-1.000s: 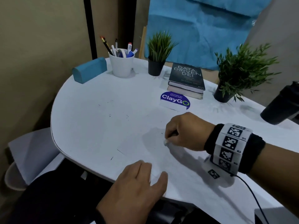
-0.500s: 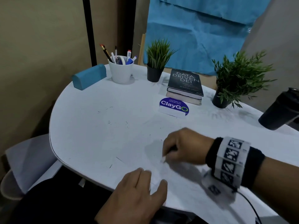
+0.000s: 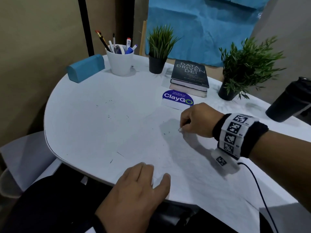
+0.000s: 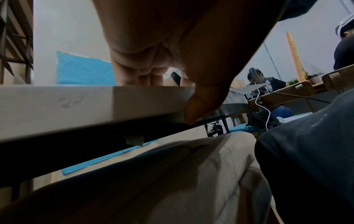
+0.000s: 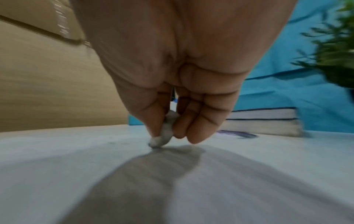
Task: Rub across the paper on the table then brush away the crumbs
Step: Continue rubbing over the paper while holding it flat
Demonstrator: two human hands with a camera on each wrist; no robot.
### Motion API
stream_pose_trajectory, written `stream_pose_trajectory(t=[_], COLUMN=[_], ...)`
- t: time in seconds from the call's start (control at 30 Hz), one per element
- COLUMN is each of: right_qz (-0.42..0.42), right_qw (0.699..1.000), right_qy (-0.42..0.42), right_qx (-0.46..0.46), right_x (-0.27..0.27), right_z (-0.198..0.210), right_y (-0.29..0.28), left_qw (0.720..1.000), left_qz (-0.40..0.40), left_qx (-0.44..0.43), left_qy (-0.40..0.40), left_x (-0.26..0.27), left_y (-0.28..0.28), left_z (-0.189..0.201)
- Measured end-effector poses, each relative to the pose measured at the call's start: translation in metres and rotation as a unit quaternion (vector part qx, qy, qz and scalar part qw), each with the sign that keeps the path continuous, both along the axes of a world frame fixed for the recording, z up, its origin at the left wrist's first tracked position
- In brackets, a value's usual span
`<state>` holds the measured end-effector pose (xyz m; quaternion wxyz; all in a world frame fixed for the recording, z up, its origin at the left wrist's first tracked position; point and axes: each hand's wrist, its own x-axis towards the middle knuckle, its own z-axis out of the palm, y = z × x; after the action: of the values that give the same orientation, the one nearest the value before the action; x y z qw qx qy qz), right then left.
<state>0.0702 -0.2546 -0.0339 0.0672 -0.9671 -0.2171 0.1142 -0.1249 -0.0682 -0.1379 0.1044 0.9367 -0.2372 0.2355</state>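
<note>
A white sheet of paper (image 3: 193, 165) lies on the white table (image 3: 87, 125), reaching past its near edge. My right hand (image 3: 196, 121) pinches a small white eraser (image 5: 162, 133) between thumb and fingers, and the eraser's tip (image 3: 179, 130) touches the paper. A few dark crumbs (image 3: 165, 132) lie just left of the tip. At the table's near edge my left hand (image 3: 143, 182) lies flat on the paper with straight fingers, its thumb (image 4: 199, 109) hanging over the table edge.
At the back stand a white cup of pens (image 3: 119, 62), a blue block (image 3: 85, 68), two potted plants (image 3: 159, 52) (image 3: 242, 71), stacked books (image 3: 190, 77) and a round ClayGO sticker (image 3: 177, 98). A black tumbler (image 3: 289, 101) is at far right. A cable (image 3: 257, 184) trails from my right wrist.
My right hand with the eraser has slid back and forth on the paper, now farther from me and to the right. The left hand has stayed put.
</note>
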Motion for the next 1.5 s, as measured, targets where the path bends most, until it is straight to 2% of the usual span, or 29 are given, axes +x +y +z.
stream_pose_trajectory(t=[0.1, 0.17, 0.27, 0.33, 0.47, 0.6, 0.67, 0.8, 1.0, 1.07, 1.13, 1.2, 1.23, 1.27, 1.37, 1.43, 1.5], right_qz=[0.064, 0.059, -0.021, -0.022, 0.045, -0.048, -0.052, 0.009, -0.073, -0.085, -0.145, -0.221, -0.245, -0.257, -0.234, -0.2, -0.188], right_qw=[0.996, 0.994, 0.999, 1.0, 0.996, 0.999, 0.998, 0.999, 0.997, 0.996, 0.976, 0.909, 0.875, 0.854, 0.845, 0.852, 0.853], right_qy=[0.063, 0.086, 0.023, -0.005, 0.069, 0.008, -0.018, 0.038, -0.01, 0.011, 0.048, 0.122, 0.156, 0.179, 0.233, 0.242, 0.238], right_qx=[0.02, 0.022, 0.014, 0.0, 0.034, 0.001, -0.028, 0.012, -0.021, 0.024, 0.155, 0.331, 0.389, 0.416, 0.422, 0.42, 0.425], right_x=[-0.027, -0.028, 0.0, 0.006, -0.022, 0.009, 0.014, -0.014, 0.007, 0.005, 0.001, -0.003, -0.006, -0.009, -0.02, -0.024, -0.025], right_z=[0.0, -0.003, -0.003, -0.001, -0.005, -0.001, 0.004, 0.0, 0.005, 0.011, 0.019, 0.027, 0.03, 0.031, 0.034, 0.04, 0.05], right_y=[0.012, 0.011, -0.005, -0.007, 0.008, -0.011, -0.014, 0.003, -0.016, -0.014, -0.014, -0.017, -0.018, -0.017, -0.001, 0.016, 0.028], left_qw=[1.0, 1.0, 1.0, 1.0, 1.0, 0.999, 0.999, 0.996, 0.994, 0.992, 0.986, 0.978, 0.976, 0.976, 0.979, 0.975, 0.963], left_qz=[0.003, 0.003, -0.01, -0.014, -0.009, 0.0, 0.005, 0.006, -0.017, -0.019, -0.028, -0.037, -0.035, -0.027, 0.023, 0.077, 0.096], left_qx=[0.0, 0.001, 0.001, -0.001, 0.003, 0.015, 0.022, 0.028, 0.034, 0.021, 0.024, 0.026, 0.013, -0.011, -0.099, -0.088, -0.078], left_qy=[0.017, 0.021, 0.012, 0.007, 0.02, 0.032, 0.039, 0.079, 0.099, 0.119, 0.16, 0.206, 0.216, 0.214, 0.178, 0.188, 0.239], left_x=[0.0, 0.001, 0.002, 0.003, 0.006, 0.001, -0.002, -0.004, -0.004, -0.004, -0.004, -0.004, -0.004, -0.002, 0.027, 0.068, 0.11], left_y=[0.001, 0.0, -0.001, 0.0, 0.0, -0.001, -0.001, 0.004, 0.009, 0.012, 0.012, 0.016, 0.02, 0.023, 0.019, 0.009, -0.002], left_z=[-0.001, -0.001, 0.001, 0.003, 0.003, 0.003, 0.005, 0.007, 0.013, 0.02, 0.026, 0.033, 0.042, 0.053, 0.101, 0.134, 0.156])
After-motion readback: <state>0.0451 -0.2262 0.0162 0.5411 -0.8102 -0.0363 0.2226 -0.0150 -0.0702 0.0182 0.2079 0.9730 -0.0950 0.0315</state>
